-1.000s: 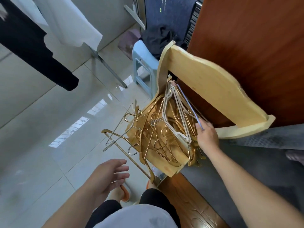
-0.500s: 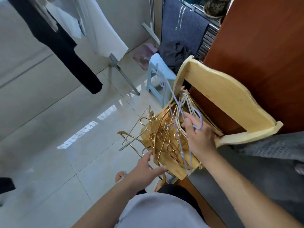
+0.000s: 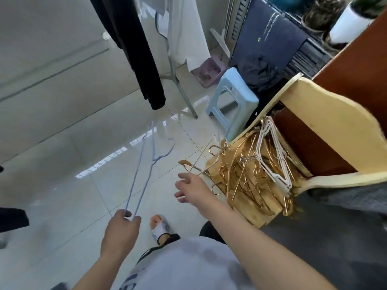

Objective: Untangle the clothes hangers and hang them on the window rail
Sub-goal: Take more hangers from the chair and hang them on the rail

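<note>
Head view: one hanger out, pile waiting.
Your left hand (image 3: 120, 231) pinches the pale blue wire hanger (image 3: 144, 170) over the floor; right hand (image 3: 192, 188) open, fingers spread beside the gold hangers (image 3: 249, 176) tangled on the wooden chair (image 3: 326, 122). Next, probably hang it; rail not visible.

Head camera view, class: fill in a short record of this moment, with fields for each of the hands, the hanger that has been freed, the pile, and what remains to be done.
left hand: grips the lower end of the blue hanger
right hand: fingers spread, holding nothing, near the pile's edge
blue hanger: clear of the pile, held out over the tiled floor
hanger pile: gold and white hangers tangled on the wooden chair
remaining: held hanger not yet hung; window rail not in view
</note>
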The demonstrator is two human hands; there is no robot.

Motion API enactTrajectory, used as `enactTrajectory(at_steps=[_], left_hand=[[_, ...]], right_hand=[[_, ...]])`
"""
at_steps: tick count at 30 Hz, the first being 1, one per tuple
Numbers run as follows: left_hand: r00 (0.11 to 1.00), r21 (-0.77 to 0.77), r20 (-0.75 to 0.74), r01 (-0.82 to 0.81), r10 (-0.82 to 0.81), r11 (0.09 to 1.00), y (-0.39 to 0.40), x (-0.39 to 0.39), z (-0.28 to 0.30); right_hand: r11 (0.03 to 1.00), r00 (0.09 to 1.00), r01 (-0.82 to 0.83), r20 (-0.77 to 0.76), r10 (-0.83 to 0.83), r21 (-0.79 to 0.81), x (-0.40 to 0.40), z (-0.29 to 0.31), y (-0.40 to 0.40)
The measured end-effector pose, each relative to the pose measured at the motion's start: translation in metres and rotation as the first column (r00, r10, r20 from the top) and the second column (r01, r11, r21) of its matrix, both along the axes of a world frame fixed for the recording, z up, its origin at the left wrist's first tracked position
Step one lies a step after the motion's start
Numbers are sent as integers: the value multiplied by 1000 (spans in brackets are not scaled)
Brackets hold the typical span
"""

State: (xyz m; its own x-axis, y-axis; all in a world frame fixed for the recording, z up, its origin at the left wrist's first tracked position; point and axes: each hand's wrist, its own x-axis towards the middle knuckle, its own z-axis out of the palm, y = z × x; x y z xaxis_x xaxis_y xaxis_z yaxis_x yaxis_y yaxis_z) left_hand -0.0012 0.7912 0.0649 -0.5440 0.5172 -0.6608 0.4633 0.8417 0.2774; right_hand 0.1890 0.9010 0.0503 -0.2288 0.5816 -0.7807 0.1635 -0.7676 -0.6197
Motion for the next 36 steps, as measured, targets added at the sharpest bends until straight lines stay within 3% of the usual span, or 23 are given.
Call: enactTrajectory(at_steps=[4, 9, 15, 19, 22, 29, 34, 36], left_hand=[[999, 4, 6, -50, 50, 999, -6, -67, -15], [992, -97, 108, -58, 69, 994, 9, -94, -54], [974, -138, 219, -35, 65, 990, 74, -98, -112], [970, -112, 232, -42, 67, 993, 90, -97, -126], [963, -117, 260, -44, 73, 992, 93, -101, -135], [938, -166, 277, -165, 207, 972, 92, -106, -141], [938, -152, 293, -145, 184, 978, 96, -110, -141], [940, -139, 300, -126, 163, 982, 99, -111, -139]], right_hand=[[953, 985, 46, 171, 6, -298, -15, -73, -27], [891, 929, 269, 342, -140, -367, -14, -135, -32], [814, 866, 465, 368, -338, -348, -18, -246, 9], [721, 820, 573, 280, -500, -390, -31, -260, 42], [589, 722, 678, 251, -644, -440, -38, -274, 54], [551, 684, 694, 183, -706, -464, -43, -271, 58], [397, 521, 793, 176, -836, -461, -43, -263, 57], [390, 514, 803, 194, -835, -451, -42, -257, 54]])
